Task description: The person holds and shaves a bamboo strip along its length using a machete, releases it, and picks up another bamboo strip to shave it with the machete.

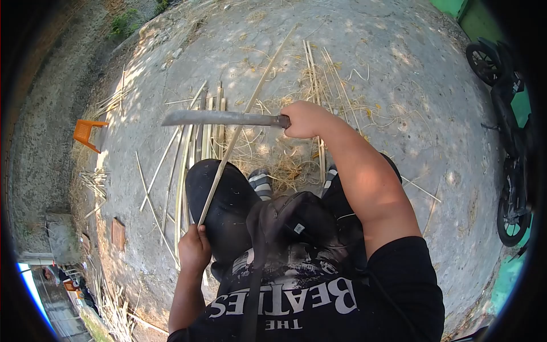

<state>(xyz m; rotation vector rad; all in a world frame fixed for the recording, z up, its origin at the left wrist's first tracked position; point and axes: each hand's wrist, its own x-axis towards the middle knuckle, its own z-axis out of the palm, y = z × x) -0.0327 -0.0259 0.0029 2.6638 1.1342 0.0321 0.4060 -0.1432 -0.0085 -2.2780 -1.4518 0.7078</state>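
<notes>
My left hand (195,248) is closed around the near end of a long pale bamboo strip (223,164), beside my left knee. The strip slants away from me over the thigh, its far end over the concrete. My right hand (302,119) grips the handle of a machete (219,117), held out in front of my knees with its blade pointing left. In this view the blade and the strip cross; I cannot tell whether they touch. Loose bamboo strips (208,134) lie beyond my left knee, and thin shavings (285,165) are scattered between my feet.
More strips (310,74) lie on the concrete ahead, and a pile of split pieces (117,313) sits at lower left. An orange plastic stool (85,134) stands at the left, near a brick (118,234). Motorbikes (507,125) are parked along the right edge. Another person (85,293) is partly visible far lower left.
</notes>
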